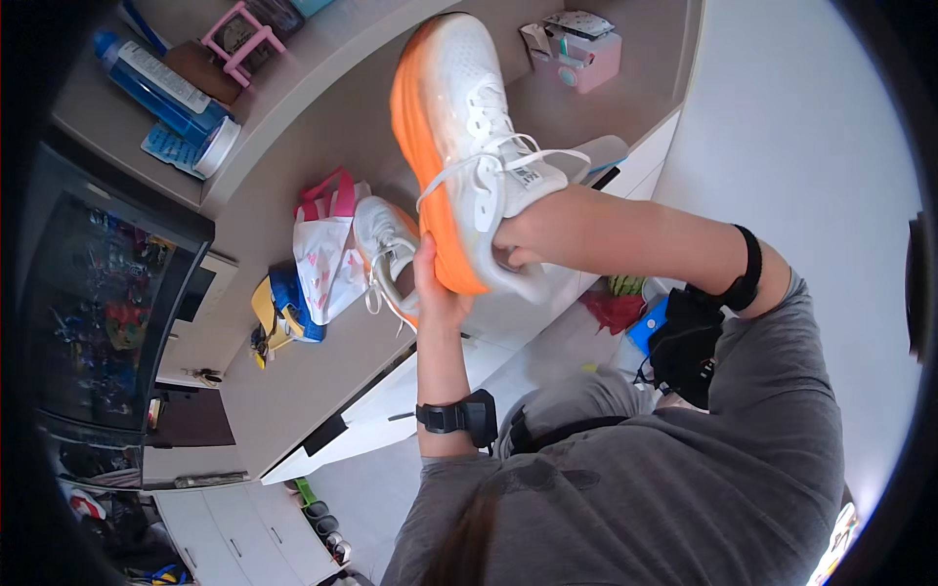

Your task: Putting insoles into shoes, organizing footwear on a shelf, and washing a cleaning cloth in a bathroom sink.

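Note:
A white sneaker with a thick orange sole and loose white laces is held up in front of me, toe pointing away. My left hand grips its heel end from the left, thumb up along the orange sole. Into the shoe's opening reaches my right hand; its fingers are mostly hidden inside, and I cannot see what they touch. The matching sneaker rests on the counter, just left of and behind my left hand.
A white bag with pink handles and a blue-and-yellow item lie on the counter. A blue bottle stands on the upper shelf. At the back right sits a pink box. A dark glass cabinet is at left.

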### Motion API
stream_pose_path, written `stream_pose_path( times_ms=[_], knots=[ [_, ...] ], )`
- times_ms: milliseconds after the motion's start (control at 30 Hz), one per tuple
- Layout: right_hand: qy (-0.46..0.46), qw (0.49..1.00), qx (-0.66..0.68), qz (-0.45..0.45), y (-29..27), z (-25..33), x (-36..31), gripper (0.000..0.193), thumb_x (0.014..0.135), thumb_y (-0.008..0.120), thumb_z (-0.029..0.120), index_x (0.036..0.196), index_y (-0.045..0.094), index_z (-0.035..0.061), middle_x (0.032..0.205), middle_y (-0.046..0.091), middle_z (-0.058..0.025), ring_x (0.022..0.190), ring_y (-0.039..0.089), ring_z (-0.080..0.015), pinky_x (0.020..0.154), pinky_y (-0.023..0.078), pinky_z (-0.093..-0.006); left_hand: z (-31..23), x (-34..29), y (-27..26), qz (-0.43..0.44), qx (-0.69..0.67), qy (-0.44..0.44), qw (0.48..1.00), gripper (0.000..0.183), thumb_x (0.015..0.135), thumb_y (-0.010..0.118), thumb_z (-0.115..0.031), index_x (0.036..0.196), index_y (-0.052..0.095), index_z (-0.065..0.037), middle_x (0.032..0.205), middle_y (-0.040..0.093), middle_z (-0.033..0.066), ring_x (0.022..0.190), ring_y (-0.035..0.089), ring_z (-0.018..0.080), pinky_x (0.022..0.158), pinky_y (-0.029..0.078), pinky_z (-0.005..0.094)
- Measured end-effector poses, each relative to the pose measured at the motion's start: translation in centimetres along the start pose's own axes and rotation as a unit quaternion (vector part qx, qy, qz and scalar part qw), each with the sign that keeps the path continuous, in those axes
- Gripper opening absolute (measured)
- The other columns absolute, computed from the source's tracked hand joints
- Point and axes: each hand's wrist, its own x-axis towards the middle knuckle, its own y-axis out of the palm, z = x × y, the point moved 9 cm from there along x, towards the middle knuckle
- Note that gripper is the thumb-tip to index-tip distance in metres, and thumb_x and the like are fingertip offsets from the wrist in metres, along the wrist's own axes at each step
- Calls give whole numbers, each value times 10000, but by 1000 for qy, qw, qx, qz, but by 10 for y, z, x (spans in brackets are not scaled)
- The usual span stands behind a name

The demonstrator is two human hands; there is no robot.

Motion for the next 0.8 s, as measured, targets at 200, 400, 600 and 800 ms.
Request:
stream_pose_path(
  times_ms=[200, 400, 600, 800],
  knots=[
    [25, 988, 80, 129, 19, -13, -2, 186, 746, 557, 123, 886, 576, 2, 778, 596, -120, 726, 585, -233, 662, 466, -314, 20, -2, 2, 5, 8, -58, 998, 579, 837, 352, -511, 1216, 406, -76, 1140, 511, 111, 1022, 516, 273, 826, 446, 410],
    [9, 995, 88, -55, 29, -32, 14, 264, 719, 568, 109, 971, 583, 30, 922, 588, -149, 839, 571, -276, 788, 447, -340, 19, -5, 10, -55, 44, -30, 997, 533, 869, 391, -444, 1266, 346, -91, 1230, 449, 59, 1122, 451, 196, 922, 387, 360],
    [-74, 996, 49, -1, 43, -42, 10, 277, 713, 577, 136, 968, 559, 28, 918, 578, -188, 852, 566, -273, 787, 434, -359, 16, -5, 8, -65, 71, -50, 994, 537, 870, 389, -450, 1269, 345, -92, 1219, 459, 58, 1122, 450, 188, 921, 382, 351],
    [-28, 996, 89, -11, 45, -34, 22, 295, 709, 576, 109, 987, 562, 10, 925, 577, -177, 848, 561, -288, 781, 434, -364, 18, 2, 0, -98, 79, -37, 991, 532, 868, 375, -453, 1255, 361, -87, 1207, 471, 72, 1099, 472, 201, 897, 403, 370]
  ],
)
